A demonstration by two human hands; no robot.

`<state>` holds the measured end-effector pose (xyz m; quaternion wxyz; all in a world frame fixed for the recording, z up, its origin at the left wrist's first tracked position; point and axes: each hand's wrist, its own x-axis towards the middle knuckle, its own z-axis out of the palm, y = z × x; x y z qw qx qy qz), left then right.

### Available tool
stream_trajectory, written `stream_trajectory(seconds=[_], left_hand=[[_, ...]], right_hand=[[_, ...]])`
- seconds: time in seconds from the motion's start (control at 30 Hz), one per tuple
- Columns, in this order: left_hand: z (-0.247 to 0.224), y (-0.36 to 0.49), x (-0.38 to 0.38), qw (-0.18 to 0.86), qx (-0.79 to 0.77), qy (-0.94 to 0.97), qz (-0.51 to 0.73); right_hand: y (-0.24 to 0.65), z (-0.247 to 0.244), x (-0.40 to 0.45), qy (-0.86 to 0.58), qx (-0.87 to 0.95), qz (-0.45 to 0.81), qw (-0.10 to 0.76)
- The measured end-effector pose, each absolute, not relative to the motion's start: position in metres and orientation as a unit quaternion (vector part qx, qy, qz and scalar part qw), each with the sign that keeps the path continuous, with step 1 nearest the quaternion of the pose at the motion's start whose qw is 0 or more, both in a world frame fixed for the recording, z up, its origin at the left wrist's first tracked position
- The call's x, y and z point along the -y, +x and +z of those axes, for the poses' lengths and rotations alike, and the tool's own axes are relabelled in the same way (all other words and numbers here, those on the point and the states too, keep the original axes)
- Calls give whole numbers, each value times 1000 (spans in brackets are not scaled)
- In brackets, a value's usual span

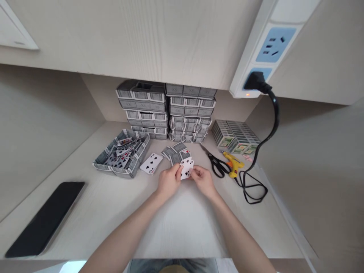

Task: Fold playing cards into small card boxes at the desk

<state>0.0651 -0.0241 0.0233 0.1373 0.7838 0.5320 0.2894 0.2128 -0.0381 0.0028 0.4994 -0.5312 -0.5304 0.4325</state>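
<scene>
Between my two hands is a white playing card with black spade pips, its face turned toward me. My left hand pinches its left edge with thumb and fingers. At the card's lower right, my right hand has its fingers closed on the edge. Just beyond lie loose face-down cards with grey backs, partly hidden by the held card. A face-up spade card rests on a small pile left of my hands. Farther left stands a box made of folded cards, with loose cards inside.
Stacked card-built boxes stand against the back wall. To the right are black scissors, a yellow glue gun, its coiled black cord and packed card decks. A black phone-like slab lies at left. A power strip hangs above.
</scene>
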Motion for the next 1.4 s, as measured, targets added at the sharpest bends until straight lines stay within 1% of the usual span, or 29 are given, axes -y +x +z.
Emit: stream_trajectory(seconds=[0.07, 0.2, 0.27, 0.33, 0.43, 0.5, 0.57, 0.67, 0.83, 0.9, 0.93, 0.97, 1.03, 1.13, 1.2, 1.23, 1.3, 1.4], left_hand=[[21, 67, 26, 134, -532, 785, 289], [17, 71, 32, 100, -512, 805, 281], [16, 72, 34, 86, -499, 815, 284], [17, 72, 34, 87, -500, 810, 294], [19, 69, 31, 101, -525, 786, 310], [19, 68, 29, 110, -535, 776, 316], [19, 67, 29, 113, -533, 775, 319], [17, 68, 30, 108, -527, 781, 316], [13, 72, 33, 109, -520, 787, 313], [14, 72, 32, 125, -520, 782, 321], [15, 71, 31, 140, -524, 774, 328], [16, 70, 29, 161, -530, 760, 338], [19, 68, 26, 225, -540, 722, 368], [21, 69, 22, 386, -505, 646, 422], [21, 71, 21, 486, -460, 602, 436], [20, 73, 21, 516, -444, 588, 437], [20, 75, 22, 537, -433, 575, 441], [20, 76, 25, 534, -436, 567, 451]], right_hand=[[211, 2, 40, -556, 562, 377, 483], [205, 3, 47, -632, 622, 198, 418], [202, 4, 49, -648, 621, 161, 411], [202, 6, 48, -641, 603, 181, 439], [205, 10, 46, -601, 563, 280, 493], [209, 11, 43, -576, 548, 338, 504], [211, 11, 42, -567, 552, 356, 497], [211, 9, 42, -578, 580, 322, 475], [202, 3, 45, -639, 633, 154, 410], [200, 3, 47, -653, 630, 117, 403], [200, 4, 47, -650, 628, 121, 410], [201, 5, 47, -639, 624, 141, 426], [204, 9, 46, -599, 602, 229, 476], [206, 15, 43, -517, 497, 419, 557], [203, 18, 42, -468, 406, 536, 573], [201, 19, 42, -450, 364, 580, 573], [196, 20, 44, -424, 295, 638, 571], [191, 21, 47, -397, 253, 661, 585]])
